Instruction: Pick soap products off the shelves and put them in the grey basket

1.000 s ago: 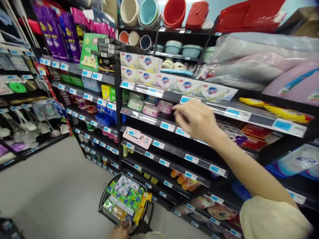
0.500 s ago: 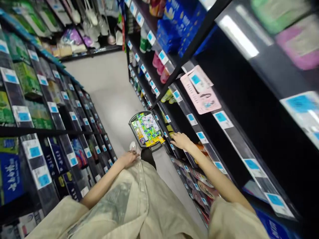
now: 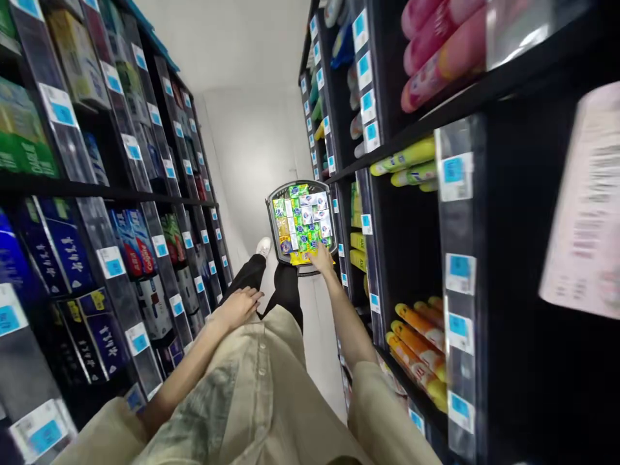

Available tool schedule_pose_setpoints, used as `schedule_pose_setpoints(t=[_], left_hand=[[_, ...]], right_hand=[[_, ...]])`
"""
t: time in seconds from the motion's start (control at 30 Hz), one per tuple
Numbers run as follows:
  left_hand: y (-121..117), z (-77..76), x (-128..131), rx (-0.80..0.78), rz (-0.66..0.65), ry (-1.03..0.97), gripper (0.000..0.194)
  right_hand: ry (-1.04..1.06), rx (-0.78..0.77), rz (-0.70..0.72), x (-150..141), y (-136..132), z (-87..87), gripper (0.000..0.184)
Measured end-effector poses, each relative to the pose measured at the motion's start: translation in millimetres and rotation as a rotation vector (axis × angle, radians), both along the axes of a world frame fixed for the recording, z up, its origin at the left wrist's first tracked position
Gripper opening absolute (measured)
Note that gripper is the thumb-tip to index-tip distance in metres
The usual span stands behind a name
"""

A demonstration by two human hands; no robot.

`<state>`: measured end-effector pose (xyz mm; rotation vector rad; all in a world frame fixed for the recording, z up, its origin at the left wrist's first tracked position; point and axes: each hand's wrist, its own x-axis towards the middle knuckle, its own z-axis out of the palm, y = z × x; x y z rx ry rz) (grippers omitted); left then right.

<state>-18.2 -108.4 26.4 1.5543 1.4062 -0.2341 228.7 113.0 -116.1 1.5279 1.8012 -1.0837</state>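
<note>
Your right hand (image 3: 320, 259) reaches fingers-down onto yellow packets (image 3: 297, 258); whether it pinches one is unclear. Your left hand (image 3: 238, 309), fingers loosely together, rests empty at your waist. A careless tug could tip packets over the rim. The black shopping basket (image 3: 270, 219), low in the aisle, looks full, with green, white and yellow packs.

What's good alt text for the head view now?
A person's right hand reaches down to the near edge of a basket of colorful packs, between store shelves; the left hand is by the shirt's hem.
</note>
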Motion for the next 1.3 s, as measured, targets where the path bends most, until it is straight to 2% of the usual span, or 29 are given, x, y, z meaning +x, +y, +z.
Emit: schedule_pose_setpoints(t=[0.2, 0.33, 0.43, 0.6, 0.73, 0.9, 0.97, 1.07, 1.13, 1.2, 1.3], left_hand=[[-50.4, -33.9, 18.6, -0.128, 0.221, -0.102, 0.040], [-86.7, -49.4, 25.2, -0.197, 0.315, -0.078, 0.042], [-104.0, -58.8, 29.9, -0.238, 0.366, -0.045, 0.043], [-111.1, -68.2, 37.5, -0.279, 0.446, -0.034, 0.042], [-114.9, -75.7, 41.7, -0.299, 0.471, -0.033, 0.041], [-116.6, -82.2, 43.6, -0.254, 0.545, -0.039, 0.038], [-113.1, -82.6, 43.9, -0.235, 0.588, -0.043, 0.037], [-103.9, -81.5, 43.6, -0.228, 0.645, -0.069, 0.037], [-95.8, -79.9, 42.3, -0.230, 0.668, -0.095, 0.038], [-86.4, -77.6, 39.2, -0.224, 0.669, -0.118, 0.039], [-68.8, -73.2, 30.1, -0.182, 0.635, -0.145, 0.040]], right_hand=[[-0.013, 0.113, -0.265, -29.7, 50.0, -83.6, 0.067], [-0.036, 0.144, -0.312, -47.9, 70.9, -130.6, 0.075], [0.008, 0.191, -0.344, -57.3, 81.0, -164.6, 0.079], [0.069, 0.273, -0.291, -63.6, 96.6, -215.2, 0.086], [0.042, 0.334, -0.200, -64.2, 101.5, -240.0, 0.086], [0.042, 0.430, -0.077, -68.9, 78.2, -246.6, 0.066], [0.051, 0.397, -0.053, -70.4, 60.9, -243.7, 0.067], [0.039, 0.293, -0.089, -67.8, 32.3, -234.2, 0.075], [0.022, 0.227, -0.159, -61.8, 14.3, -221.8, 0.078], [0.028, 0.168, -0.268, -53.6, -1.2, -201.2, 0.079], [0.131, 0.020, -0.563, -42.2, -18.1, -151.9, 0.082]])
